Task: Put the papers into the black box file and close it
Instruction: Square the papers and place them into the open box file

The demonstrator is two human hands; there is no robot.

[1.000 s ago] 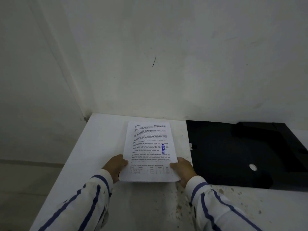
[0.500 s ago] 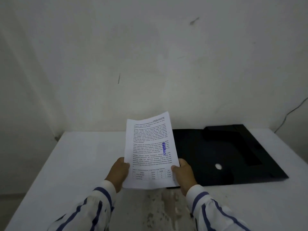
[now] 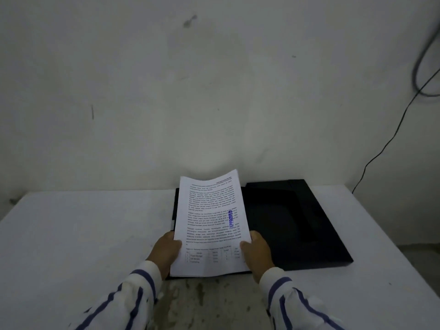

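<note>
the left hand (image 3: 166,252) and right hand (image 3: 258,254) each clasp a near side edge of the white printed papers (image 3: 210,222), held above the left half of the open black box file (image 3: 285,222) on the white table (image 3: 83,234).

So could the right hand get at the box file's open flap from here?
Probably not yet: the right hand and left hand both grip the papers. Otherwise the flap lies uncovered on its side.
</note>
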